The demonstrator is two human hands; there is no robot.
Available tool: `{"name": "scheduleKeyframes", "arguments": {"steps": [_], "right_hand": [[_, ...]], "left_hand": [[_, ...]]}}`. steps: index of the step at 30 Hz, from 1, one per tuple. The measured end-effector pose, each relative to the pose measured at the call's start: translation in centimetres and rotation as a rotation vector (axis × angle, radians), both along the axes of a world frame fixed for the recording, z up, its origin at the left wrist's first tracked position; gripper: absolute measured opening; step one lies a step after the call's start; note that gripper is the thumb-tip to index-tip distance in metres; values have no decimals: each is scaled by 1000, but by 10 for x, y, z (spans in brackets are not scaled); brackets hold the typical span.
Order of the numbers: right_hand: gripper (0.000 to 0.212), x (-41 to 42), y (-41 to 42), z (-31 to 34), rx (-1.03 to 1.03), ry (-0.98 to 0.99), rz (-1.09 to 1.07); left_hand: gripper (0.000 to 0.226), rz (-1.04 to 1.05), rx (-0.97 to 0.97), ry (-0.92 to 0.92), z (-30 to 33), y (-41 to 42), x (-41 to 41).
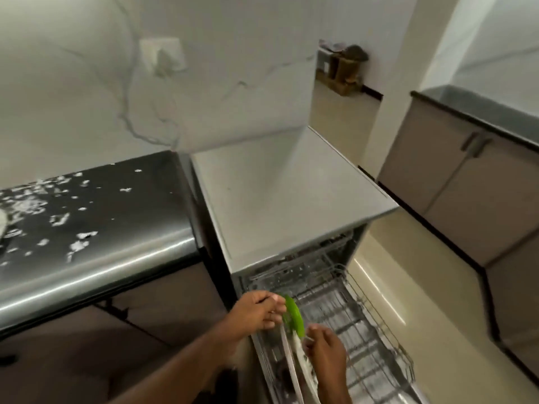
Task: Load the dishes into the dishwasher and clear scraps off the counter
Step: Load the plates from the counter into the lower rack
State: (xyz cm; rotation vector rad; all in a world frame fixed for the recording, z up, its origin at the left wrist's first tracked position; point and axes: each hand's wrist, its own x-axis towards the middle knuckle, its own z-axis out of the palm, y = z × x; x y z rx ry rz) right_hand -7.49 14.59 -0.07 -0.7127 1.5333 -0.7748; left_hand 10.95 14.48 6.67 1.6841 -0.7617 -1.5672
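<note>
The dishwasher (294, 199) stands open with its wire lower rack (364, 330) pulled out. My left hand (259, 312) grips the edge of a green plate (294, 314) held upright over the rack's near left side. Just below it, my right hand (326, 352) holds a white plate (303, 363) on edge; a second white plate (288, 360) stands right beside it. White scraps (78, 243) are scattered across the black counter (116, 228) at the left.
A beige cabinet (455, 182) with a dark top stands at the right across a strip of cream floor (408, 272). The marble wall carries a socket (163, 53). A doorway opens behind the dishwasher.
</note>
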Motion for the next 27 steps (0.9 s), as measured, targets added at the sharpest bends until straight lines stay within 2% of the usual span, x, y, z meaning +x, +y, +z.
{"name": "scheduleKeyframes", "arguments": {"steps": [10, 19, 27], "right_hand": [[18, 158, -23, 65, -198, -95, 310], [19, 356, 38, 104, -256, -183, 640], [20, 483, 92, 104, -186, -220, 908]], "left_hand": [[25, 349, -121, 101, 30, 55, 135], [22, 678, -224, 115, 44, 163, 306], [22, 993, -215, 120, 39, 255, 400]]}}
